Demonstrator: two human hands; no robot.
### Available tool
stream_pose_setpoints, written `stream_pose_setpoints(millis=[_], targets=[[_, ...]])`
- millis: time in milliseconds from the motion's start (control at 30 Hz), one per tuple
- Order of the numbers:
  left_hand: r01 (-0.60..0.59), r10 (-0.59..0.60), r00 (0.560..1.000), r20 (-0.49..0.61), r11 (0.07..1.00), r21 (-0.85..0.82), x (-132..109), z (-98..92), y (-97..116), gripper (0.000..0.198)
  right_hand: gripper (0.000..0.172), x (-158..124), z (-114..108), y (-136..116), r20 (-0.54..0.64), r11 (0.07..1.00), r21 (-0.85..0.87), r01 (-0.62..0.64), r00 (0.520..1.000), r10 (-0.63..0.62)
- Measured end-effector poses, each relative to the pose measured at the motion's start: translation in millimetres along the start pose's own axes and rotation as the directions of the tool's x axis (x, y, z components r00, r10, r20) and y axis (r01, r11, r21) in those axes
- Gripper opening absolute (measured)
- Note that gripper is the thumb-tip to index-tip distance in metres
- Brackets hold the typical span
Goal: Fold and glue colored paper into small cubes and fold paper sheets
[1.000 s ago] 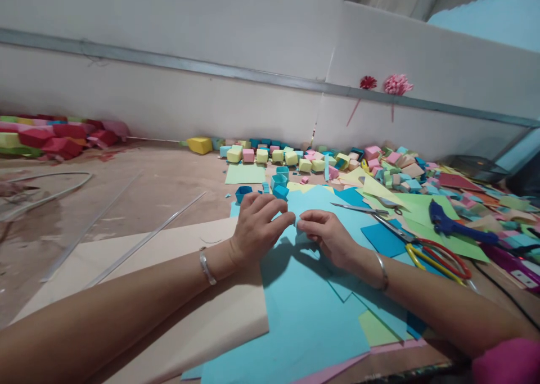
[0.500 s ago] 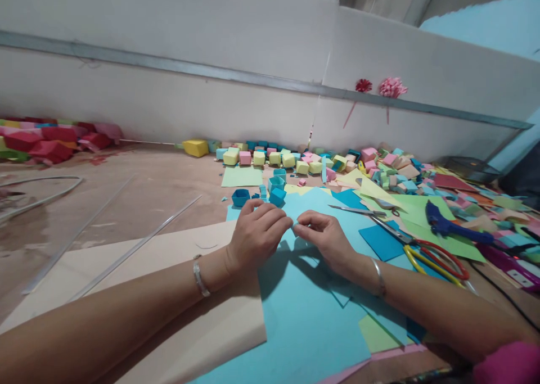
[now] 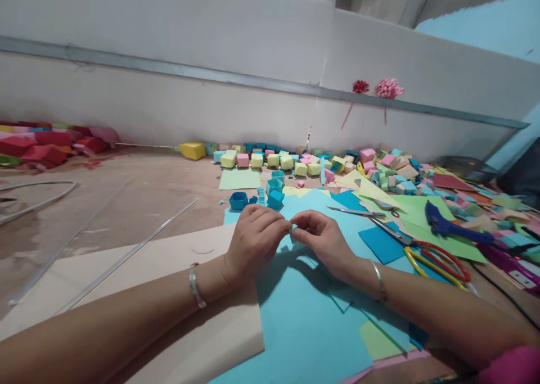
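My left hand (image 3: pixel 258 239) and my right hand (image 3: pixel 323 236) meet at the fingertips above a light blue paper sheet (image 3: pixel 307 328). Fingers of both hands are curled and pinched together; whatever lies between them is too small or hidden to name. Just beyond the left hand stand small folded paper boxes: a dark blue one (image 3: pixel 238 200), a teal one (image 3: pixel 274 185) and a blue one (image 3: pixel 275 199). A little stack of cut blue pieces (image 3: pixel 261 195) lies among them. Under my left forearm is a cream paper sheet (image 3: pixel 211 328).
Scissors (image 3: pixel 434 257) with red and yellow handles, a second pair of blades (image 3: pixel 354 211) and a blue glue gun (image 3: pixel 455 226) lie at the right. Coloured paper boxes (image 3: pixel 287 162) line the wall. Clear strips (image 3: pixel 135 254) and red boxes (image 3: pixel 48 153) are at the left.
Both hands stay nearly in place, with the fingertips slightly shifted and still together. The view has moved a little. Objects on the table look unchanged.
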State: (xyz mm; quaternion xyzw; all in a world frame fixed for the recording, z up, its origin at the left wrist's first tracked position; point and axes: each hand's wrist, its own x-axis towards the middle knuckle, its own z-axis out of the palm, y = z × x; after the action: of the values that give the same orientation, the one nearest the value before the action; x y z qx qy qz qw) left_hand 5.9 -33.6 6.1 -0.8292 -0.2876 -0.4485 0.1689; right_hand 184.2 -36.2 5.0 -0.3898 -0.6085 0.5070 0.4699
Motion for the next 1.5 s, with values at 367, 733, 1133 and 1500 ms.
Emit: stream_pose_setpoints(millis=[367,733,1133,1500], targets=[[0.186,-0.15,0.977,0.154,0.949,-0.256,3.3,-3.6,3.5,0.008,0.018,0.9,1.6,1.7,-0.074,0.999,0.05,-0.016,0.997,0.019],[0.657,-0.427,0.753,0.5,0.508,-0.557,7.3,-2.7,3.0,0.02,0.026,-5.8,-1.6,-0.7,-0.057,0.994,0.066,-0.088,0.994,0.091],[0.776,-0.632,0.598,0.494,0.301,-0.554,5.8,4.0,4.1,0.019,0.017,-1.3,-0.3,0.5,-0.058,0.993,-0.116,0.04,0.997,-0.047],[0.413,-0.385,0.91,0.155,0.811,-0.414,-2.3,8.7,-9.0,0.021,0.032,-1.3,-3.4,1.8,0.0,0.999,0.038,0.024,1.0,-0.024]])
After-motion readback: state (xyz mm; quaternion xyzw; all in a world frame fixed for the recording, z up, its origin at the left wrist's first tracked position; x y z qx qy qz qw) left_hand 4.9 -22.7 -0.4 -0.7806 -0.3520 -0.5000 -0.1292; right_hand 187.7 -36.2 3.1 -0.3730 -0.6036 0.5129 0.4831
